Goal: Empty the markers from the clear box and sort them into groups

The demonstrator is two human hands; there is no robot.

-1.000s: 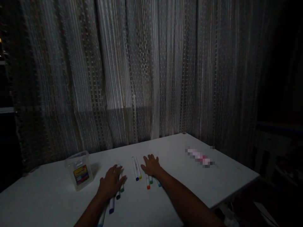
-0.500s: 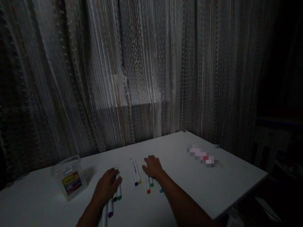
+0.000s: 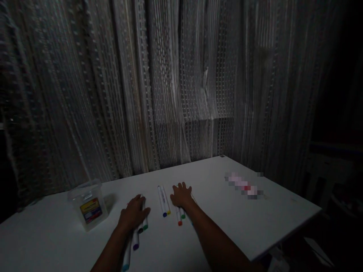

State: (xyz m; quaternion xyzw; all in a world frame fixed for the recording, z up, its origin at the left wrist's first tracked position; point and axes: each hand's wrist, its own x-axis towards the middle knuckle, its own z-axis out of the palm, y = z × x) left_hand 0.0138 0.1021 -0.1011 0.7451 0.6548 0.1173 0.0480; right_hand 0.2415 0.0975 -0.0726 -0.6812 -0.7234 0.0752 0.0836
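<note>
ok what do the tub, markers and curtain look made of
Tub: probably clear, smooth plastic; its walls look see-through. Markers: likely smooth plastic, judging by even white barrels. Curtain: seemingly matte woven fabric, hanging in textured, striped folds.

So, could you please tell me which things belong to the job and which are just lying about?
Likely job:
markers at left hand
markers at right hand
markers between them

Likely lying about:
clear labelled tub (unsure)
blurred pinkish item

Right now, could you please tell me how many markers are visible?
9: four markers by the left hand, two between both hands, three by the right hand; more may be hidden.
</note>
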